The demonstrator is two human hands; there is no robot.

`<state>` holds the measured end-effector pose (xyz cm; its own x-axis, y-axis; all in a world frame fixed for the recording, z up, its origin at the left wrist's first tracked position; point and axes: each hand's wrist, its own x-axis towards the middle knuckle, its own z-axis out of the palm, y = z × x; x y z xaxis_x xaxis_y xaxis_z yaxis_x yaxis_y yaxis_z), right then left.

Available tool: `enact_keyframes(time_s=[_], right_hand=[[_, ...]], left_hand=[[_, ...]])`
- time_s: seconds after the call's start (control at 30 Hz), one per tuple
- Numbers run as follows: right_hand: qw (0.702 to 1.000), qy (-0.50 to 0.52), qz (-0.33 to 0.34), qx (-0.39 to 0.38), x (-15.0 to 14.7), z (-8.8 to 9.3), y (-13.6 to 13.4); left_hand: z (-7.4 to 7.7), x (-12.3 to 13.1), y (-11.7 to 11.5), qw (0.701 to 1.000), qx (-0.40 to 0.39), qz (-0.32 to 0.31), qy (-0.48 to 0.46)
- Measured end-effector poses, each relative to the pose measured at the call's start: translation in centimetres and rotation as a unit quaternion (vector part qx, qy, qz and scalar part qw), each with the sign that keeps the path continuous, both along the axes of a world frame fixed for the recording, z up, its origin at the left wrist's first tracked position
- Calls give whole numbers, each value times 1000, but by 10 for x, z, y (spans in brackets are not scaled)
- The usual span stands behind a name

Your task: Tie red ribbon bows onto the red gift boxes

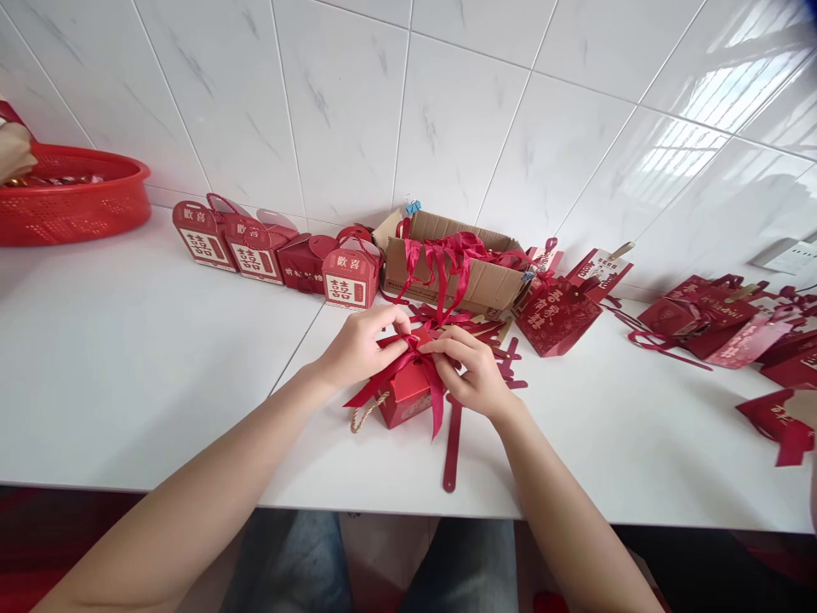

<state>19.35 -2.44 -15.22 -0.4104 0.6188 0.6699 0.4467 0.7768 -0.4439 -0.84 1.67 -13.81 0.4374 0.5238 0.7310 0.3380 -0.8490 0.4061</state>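
A small red gift box (408,400) stands on the white table in front of me, with a twisted gold cord handle (368,415) hanging at its left side. Across its top runs a red satin ribbon (437,400) whose tails hang down on both sides. My left hand (370,345) pinches the ribbon at the knot from the left. From the right, my right hand (469,366) grips the ribbon by the same knot with bent fingers. Just right of the box lies a dark red paper strip (453,447).
Behind the box, a cardboard carton (498,289) holds red ribbons. Red boxes (348,277) line the wall at left; more gift boxes (558,315) stand at right. A red plastic basket (77,200) sits far left beside another person's hand (16,153). Another red box (775,417) is at the right edge.
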Motion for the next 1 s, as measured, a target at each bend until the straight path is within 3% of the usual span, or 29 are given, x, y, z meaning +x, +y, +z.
enact_keyframes(time_s=[0.17,0.4,0.53,0.73,1.0], right_hand=[[1000,-3,-1,-2,0,0,0],[1000,-5,-5,-3,1,0,0],[1000,1,-1,-3,1,0,-1],[1000,1,1,-6,-1,1,-1],[1000,-4,7,-17,-1,2,-1]], left_hand=[[0,-4,5,995,94,8,36],[7,-16,7,997,20,-50,54],[7,-15,7,996,32,-63,56],[3,-6,6,995,87,-27,46],[1,-3,3,998,40,15,40]])
